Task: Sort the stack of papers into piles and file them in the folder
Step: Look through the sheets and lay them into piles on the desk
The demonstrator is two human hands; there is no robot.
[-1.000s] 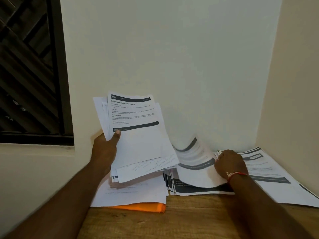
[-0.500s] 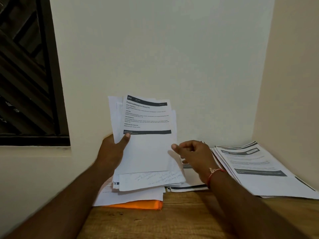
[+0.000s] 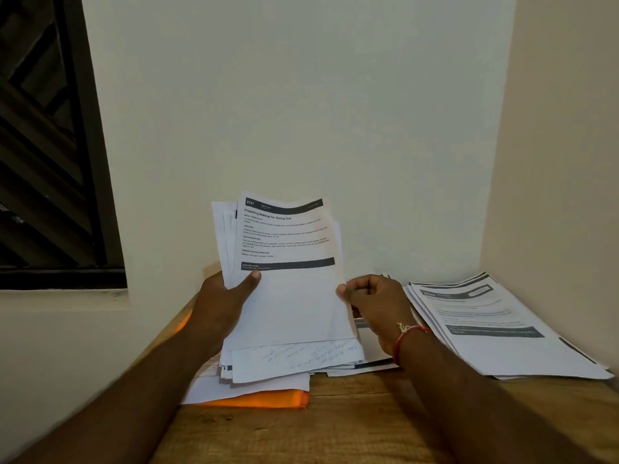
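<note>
At frame centre the left hand (image 3: 227, 303) grips the stack of papers (image 3: 294, 361) upright, thumb across its front sheet (image 3: 294, 303), headed "3727, Preparing Makeup for Going Out". The right hand (image 3: 375, 303), fingers curled, pinches that sheet's right edge. A printed pile (image 3: 502, 329) lies at right on the wooden table (image 3: 335, 430), and the orange folder (image 3: 268, 400) lies below centre under loose sheets.

Wooden table (image 3: 335, 430): brown surface with visible grain, set into a corner. Rear wall (image 3: 301, 95): plain, off-white. Side wall (image 3: 569, 128): cream, meets the rear wall at the right. Window (image 3: 43, 145): upper left, dark frame, diagonal dark bars. Pale ledge (image 3: 60, 306): directly below the window
</note>
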